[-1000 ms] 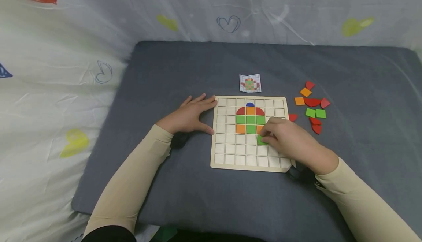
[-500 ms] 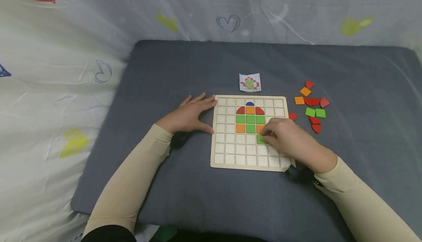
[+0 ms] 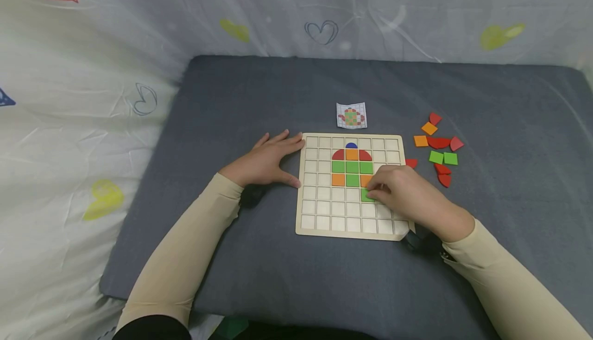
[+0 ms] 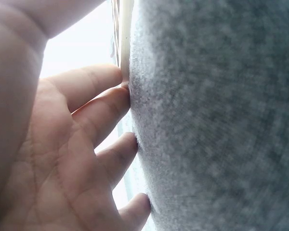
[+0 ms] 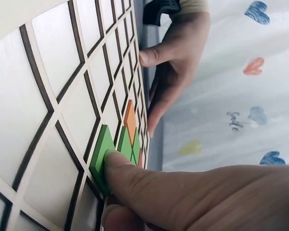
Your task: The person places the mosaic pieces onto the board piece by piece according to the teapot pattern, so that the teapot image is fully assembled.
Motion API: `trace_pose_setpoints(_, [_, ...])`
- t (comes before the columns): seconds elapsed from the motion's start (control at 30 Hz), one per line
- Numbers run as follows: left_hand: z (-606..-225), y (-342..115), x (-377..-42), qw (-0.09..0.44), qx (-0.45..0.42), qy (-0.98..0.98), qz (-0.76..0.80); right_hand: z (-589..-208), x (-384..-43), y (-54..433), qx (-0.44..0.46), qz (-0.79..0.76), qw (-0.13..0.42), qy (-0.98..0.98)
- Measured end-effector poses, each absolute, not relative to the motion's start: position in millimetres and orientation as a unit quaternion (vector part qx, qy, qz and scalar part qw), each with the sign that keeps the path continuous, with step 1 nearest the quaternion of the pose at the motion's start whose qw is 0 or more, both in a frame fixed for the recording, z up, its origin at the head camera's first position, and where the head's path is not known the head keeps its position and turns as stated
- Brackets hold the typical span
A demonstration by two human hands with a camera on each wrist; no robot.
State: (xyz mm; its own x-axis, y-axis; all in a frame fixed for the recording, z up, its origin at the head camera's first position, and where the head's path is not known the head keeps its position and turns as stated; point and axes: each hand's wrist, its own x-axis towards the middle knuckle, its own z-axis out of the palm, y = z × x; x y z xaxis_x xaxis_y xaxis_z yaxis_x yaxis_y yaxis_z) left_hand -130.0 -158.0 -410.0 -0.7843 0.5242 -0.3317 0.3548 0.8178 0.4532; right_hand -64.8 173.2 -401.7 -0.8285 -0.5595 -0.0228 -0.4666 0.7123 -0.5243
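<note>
Green tile pinched by the right hand
It is on the wooden grid board, just beside an orange tile; the left hand, fingers spread, touches the board's edge.

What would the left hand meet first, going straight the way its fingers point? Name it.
Likely the wooden board, at its left edge; the left hand has fingers at it, though exact contact is unclear.

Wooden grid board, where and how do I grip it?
Probably by the left and right rims of the board, a hand from each side: it lies flat, the tiles sit inside the rims, and the left hand touches one. Mind the red piece near the other.
</note>
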Motion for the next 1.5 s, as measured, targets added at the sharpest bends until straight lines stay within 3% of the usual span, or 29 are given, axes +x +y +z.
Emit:
trace_pose_setpoints(0.67, [-411, -158, -131, 0.222, 0.233, 0.929, 0.182, -396, -87, 210, -0.213, -0.218, 0.015, 0.952])
trace_pose_setpoints(1.1, [-415, -158, -130, 0.227, 0.233, 0.928, 0.179, -400, -117, 252, -0.17, -0.194, 0.034, 0.966])
trace_pose_setpoints(1.5, [-414, -158, -130, 0.224, 0.232, 0.928, 0.184, -411, -132, 259, -0.172, -0.181, 0.053, 0.967])
